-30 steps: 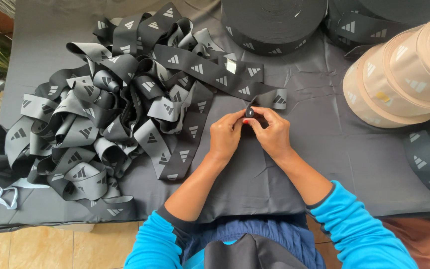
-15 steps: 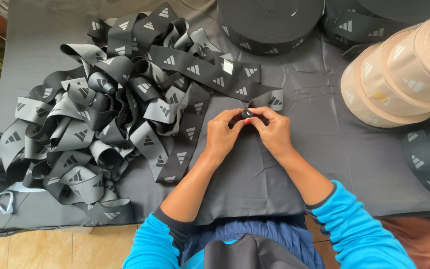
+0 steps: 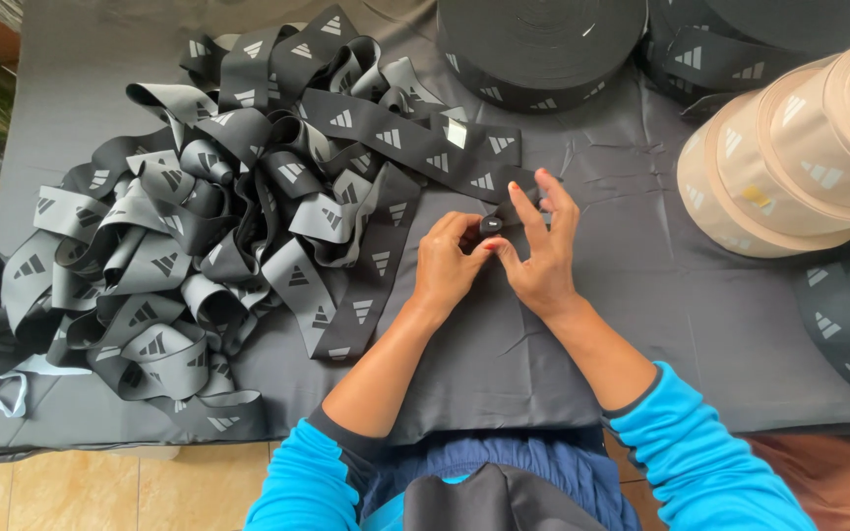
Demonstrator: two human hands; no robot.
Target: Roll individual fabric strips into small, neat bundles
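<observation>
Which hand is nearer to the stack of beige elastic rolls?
Right. The right hand lies between the beige rolls and the left hand, which is farther away, beside the heap of black band.

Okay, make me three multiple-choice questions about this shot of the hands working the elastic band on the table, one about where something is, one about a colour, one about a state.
1. Where does the loose heap of black band lie?
A. to the person's left of the hands
B. to the person's right of the hands
C. on the floor

2. What colour are the stacked rolls at the right edge?
A. red
B. beige
C. green

3. How are the hands placed?
A. both flat on the cloth, far apart
B. close together, fingertips on the band's end
C. one raised off the table

Answers:
1 A, the heap fills the left of the dark tablecloth.
2 B, they are pale tan.
3 B, the left hand and right hand meet at the band's end.
</observation>
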